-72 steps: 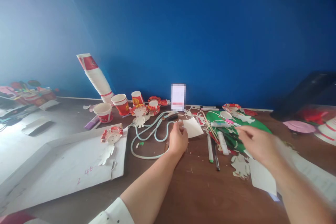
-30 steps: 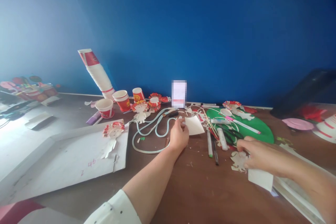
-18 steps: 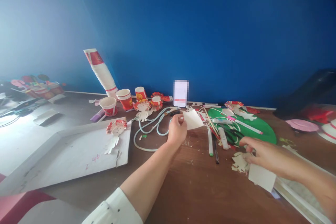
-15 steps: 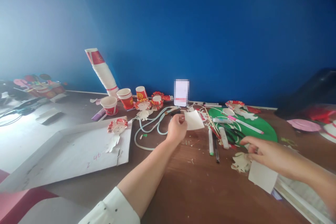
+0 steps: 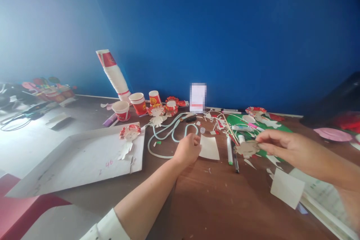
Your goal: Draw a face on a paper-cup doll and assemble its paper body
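My left hand (image 5: 188, 150), fingers closed, pinches the left edge of a blank white piece of paper (image 5: 209, 147) low over the table. At the right, my right hand (image 5: 277, 144) grips a greyish-white paper cutout (image 5: 247, 149) with a ragged outline between thumb and fingers. The cutout hangs over a green marker (image 5: 230, 150) and a black pen (image 5: 236, 162), hiding part of what lies beneath. Below my right wrist rests another white paper square (image 5: 288, 188).
A tall stack of paper cups (image 5: 114, 75) leans by the blue wall. In front stand red cups (image 5: 137, 103). A flat white cardboard piece (image 5: 84, 161) carries a paper-cup figure (image 5: 129, 137). A pale blue cable (image 5: 157, 155) loops mid-table. A green disc (image 5: 277, 129) lies under pens and scraps.
My right hand has picked up the cutout from the table and raised it leftward over the pens. My left hand has come nearer with the white paper and lowered it.
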Available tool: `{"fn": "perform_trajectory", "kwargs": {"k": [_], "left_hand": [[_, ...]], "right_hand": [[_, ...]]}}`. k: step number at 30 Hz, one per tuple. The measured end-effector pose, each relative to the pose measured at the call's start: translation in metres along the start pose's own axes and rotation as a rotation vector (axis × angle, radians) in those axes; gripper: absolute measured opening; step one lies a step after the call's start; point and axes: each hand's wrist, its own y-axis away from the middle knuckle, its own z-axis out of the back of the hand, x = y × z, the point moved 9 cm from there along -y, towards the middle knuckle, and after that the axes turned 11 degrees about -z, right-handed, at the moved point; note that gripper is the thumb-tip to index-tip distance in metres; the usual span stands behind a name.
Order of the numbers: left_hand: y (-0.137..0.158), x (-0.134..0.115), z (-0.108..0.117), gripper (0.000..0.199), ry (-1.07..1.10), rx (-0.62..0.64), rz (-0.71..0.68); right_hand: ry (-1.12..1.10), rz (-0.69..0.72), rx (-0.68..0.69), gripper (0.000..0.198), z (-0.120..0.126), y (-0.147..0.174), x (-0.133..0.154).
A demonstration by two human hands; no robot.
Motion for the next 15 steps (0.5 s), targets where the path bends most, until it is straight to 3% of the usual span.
{"fn": "perform_trajectory", "kwargs": {"k": [2,5,10,12,15], "left_hand": [[0.005,0.0,-0.007,0.026,-0.004,0.05,-0.022],[0.011,-0.002,-0.01,0.022,-0.057,0.057,-0.063],[0.02,-0.025,0.021,0.019,-0.188,-0.222,-0.235],[0.019,-0.031,0.019,0.02,-0.115,-0.192,-0.258],[0.017,-0.033,0.002,0.026,0.045,-0.034,-0.249]], "right_hand": [[-0.14,0.029,0.172,0.033,-0.02,0.002,0.023],[-0.198,0.064,0.202,0.035,-0.033,-0.001,0.05],[-0.198,0.194,0.196,0.029,-0.059,-0.004,0.083],[-0.25,0.218,0.201,0.033,-0.072,-0.003,0.089],[-0.313,0.21,0.242,0.042,-0.092,0.0,0.094]]}}
